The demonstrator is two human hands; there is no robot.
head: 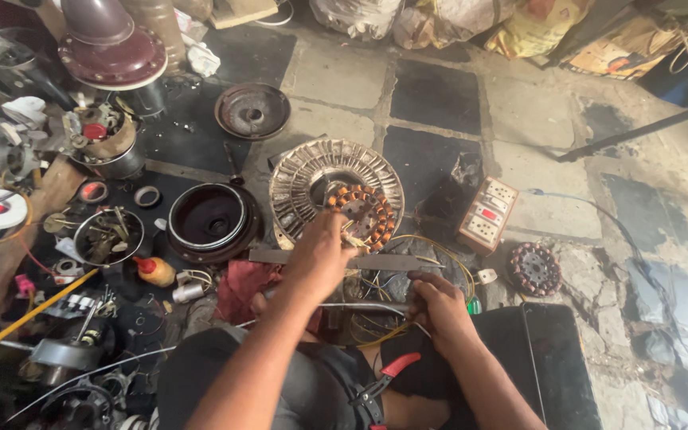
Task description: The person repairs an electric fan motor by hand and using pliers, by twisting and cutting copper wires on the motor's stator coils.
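Note:
My left hand [318, 256] reaches forward onto a round metal fan motor housing [304, 171] with a copper-wound stator [366, 213] inside it; the fingers close on something small at the stator's edge. My right hand [438, 306] grips a thin metal rod [360, 306] that lies across my lap. Yellow wires [439, 251] loop from the stator toward my right hand. A flat metal bar [392, 262] lies under the housing. Red-handled pliers [384, 382] rest on my thigh.
A dark round motor cover [210, 221] and a bowl of parts [107, 236] sit to the left. A white switch and socket board [486, 215] and another wound stator [533, 269] lie to the right. A small orange bottle [155, 271], scattered parts and sacks crowd the stone floor.

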